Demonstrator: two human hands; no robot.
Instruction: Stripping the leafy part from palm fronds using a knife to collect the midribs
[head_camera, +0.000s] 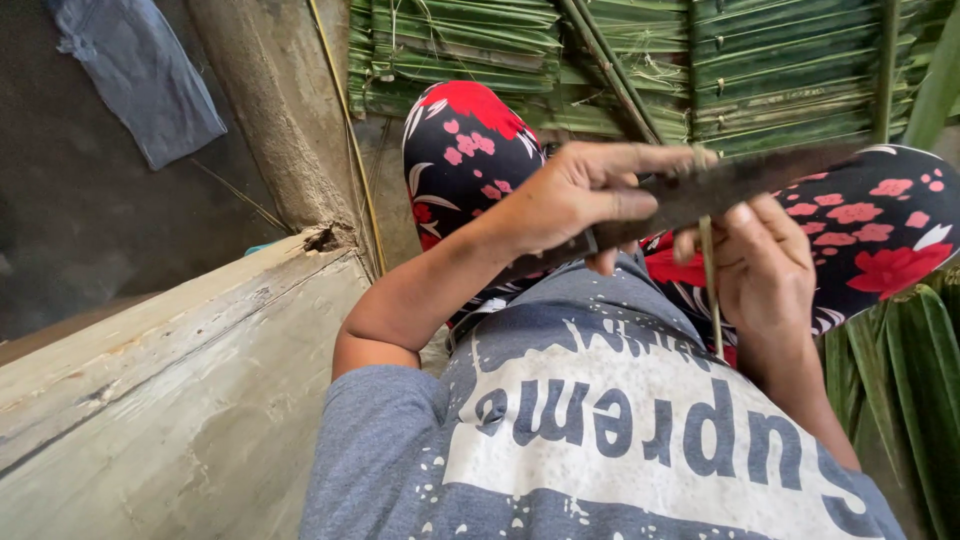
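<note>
Head view, left to right. A weathered wooden plank (170, 400) borders the seated person. The left hand (575, 200) has its fingers (660, 158) curled tight about a dark knife (740, 180), blade lying across the patterned knees. The right hand (765, 265) pinches a thin leaf rib (712, 290) upright against the blade. Stacked palm leaves (640, 60) lie beyond. Step judged: scraping the rib; next calls for a steady draw along the edge.

Soft even daylight, dim upper-left corner, sharp centre, wide-angle stretch at edges
</note>
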